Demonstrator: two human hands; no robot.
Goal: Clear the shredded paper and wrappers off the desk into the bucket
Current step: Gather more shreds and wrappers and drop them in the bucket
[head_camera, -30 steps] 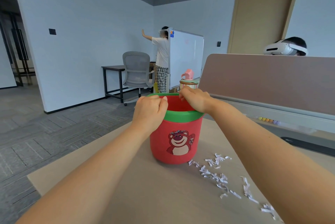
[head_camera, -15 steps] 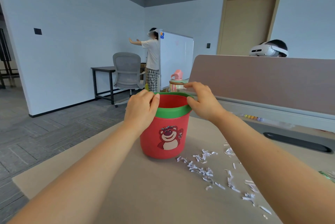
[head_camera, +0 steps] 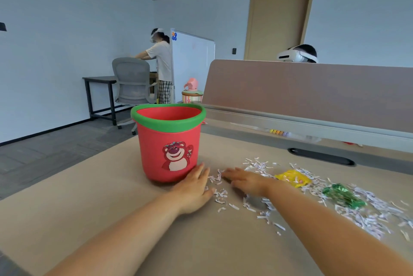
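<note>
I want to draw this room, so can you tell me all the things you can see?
bucket: one, red with green rim and a bear picture, upright on the desk
shredded paper: many white bits, scattered right of the bucket
wrappers: two, yellow wrapper and green wrapper, lying among the shreds
desk: one, tan
divider panel: one, brown, along the desk's far side
office chair: one, grey, by a dark table
whiteboard: one, white, far back
door: one, tan
people in headsets: two, background
left hand: flat on the desk beside the bucket
right hand: flat over the shreds
</note>
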